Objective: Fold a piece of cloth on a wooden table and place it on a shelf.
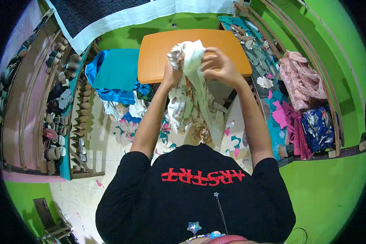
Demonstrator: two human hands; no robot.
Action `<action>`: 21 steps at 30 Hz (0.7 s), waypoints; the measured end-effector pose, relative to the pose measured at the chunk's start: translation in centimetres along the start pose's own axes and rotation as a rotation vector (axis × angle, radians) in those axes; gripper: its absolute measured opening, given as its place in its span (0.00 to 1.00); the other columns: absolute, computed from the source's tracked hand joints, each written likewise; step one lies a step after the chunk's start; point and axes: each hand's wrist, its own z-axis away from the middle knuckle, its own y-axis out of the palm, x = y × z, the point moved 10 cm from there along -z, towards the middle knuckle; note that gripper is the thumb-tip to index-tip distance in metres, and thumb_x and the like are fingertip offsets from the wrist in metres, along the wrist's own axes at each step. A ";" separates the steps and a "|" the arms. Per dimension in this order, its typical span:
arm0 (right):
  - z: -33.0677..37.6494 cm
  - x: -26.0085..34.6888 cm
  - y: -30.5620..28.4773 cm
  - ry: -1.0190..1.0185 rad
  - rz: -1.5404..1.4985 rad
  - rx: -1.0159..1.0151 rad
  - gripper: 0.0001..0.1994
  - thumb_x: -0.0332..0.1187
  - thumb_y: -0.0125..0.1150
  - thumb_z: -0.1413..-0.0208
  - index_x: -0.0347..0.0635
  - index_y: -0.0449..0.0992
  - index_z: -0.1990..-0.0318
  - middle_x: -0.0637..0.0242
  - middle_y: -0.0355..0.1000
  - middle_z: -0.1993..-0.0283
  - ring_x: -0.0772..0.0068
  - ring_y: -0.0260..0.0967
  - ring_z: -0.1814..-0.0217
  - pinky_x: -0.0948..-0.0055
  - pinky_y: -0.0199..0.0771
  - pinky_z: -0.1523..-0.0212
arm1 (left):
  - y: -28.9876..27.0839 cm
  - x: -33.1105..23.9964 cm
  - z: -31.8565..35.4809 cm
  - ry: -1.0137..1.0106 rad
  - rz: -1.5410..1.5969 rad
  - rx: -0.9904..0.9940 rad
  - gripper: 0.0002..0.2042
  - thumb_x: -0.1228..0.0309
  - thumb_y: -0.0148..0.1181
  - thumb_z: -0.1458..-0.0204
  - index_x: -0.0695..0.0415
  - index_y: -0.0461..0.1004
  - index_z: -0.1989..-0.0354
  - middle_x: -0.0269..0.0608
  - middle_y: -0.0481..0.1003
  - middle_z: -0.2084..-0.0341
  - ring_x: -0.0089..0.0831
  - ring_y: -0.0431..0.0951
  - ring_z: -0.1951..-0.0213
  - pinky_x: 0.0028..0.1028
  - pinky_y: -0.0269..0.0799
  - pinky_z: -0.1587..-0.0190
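A bunched length of cream floral fabric [177, 103] with a plain pale green side [194, 61] hangs in front of me, raised over the near edge of an orange table [156, 49]. My left hand [173, 75] is closed around its gathered upper part, with the fingers largely hidden by the folds. At the right edge of the pale green side, my right hand [220, 68] has its fingers curled and slightly apart, the tips against the cloth. The lower folds drop toward the floor, and where they end is partly hidden by my body.
Wooden racks with shoes and shoe forms [55, 134] line the left. Teal and blue cloth [117, 69] lies left of the table. A right-hand bench carries cut pieces [258, 53], pink lace fabric [301, 81] and a blue patterned bundle [318, 128]. Scraps litter the tiled floor [89, 195].
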 end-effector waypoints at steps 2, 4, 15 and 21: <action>0.8 -2.8 -3.5 0.024 -0.284 -0.079 0.19 0.41 0.53 0.52 0.43 0.61 0.54 0.64 0.68 0.61 0.75 0.66 0.64 0.76 0.65 0.62 | -1.3 0.7 -0.6 -0.037 0.132 -0.043 0.15 0.69 0.47 0.52 0.61 0.63 0.57 0.44 0.68 0.63 0.32 0.67 0.61 0.29 0.62 0.57; 1.4 -5.6 -6.0 0.071 -0.184 -0.191 0.17 0.41 0.51 0.51 0.43 0.63 0.56 0.66 0.68 0.61 0.77 0.66 0.63 0.77 0.64 0.63 | -0.5 1.8 -0.9 -0.361 0.519 -0.032 0.16 0.67 0.49 0.55 0.67 0.68 0.62 0.43 0.69 0.64 0.32 0.68 0.60 0.28 0.64 0.58; -3.2 -4.6 3.0 0.131 -0.354 0.085 0.23 0.26 0.51 0.60 0.37 0.60 0.51 0.63 0.65 0.57 0.73 0.62 0.55 0.76 0.62 0.55 | -3.3 -6.3 -6.9 -0.137 0.702 0.329 0.11 0.68 0.52 0.60 0.60 0.72 0.68 0.42 0.71 0.71 0.32 0.69 0.68 0.27 0.65 0.64; 0.8 -9.1 7.1 0.590 0.217 0.558 0.24 0.25 0.54 0.63 0.36 0.60 0.53 0.65 0.65 0.58 0.72 0.62 0.57 0.73 0.63 0.56 | -5.3 -8.7 -7.4 -0.007 -0.070 0.459 0.12 0.71 0.52 0.61 0.56 0.72 0.65 0.43 0.71 0.63 0.33 0.66 0.58 0.26 0.61 0.55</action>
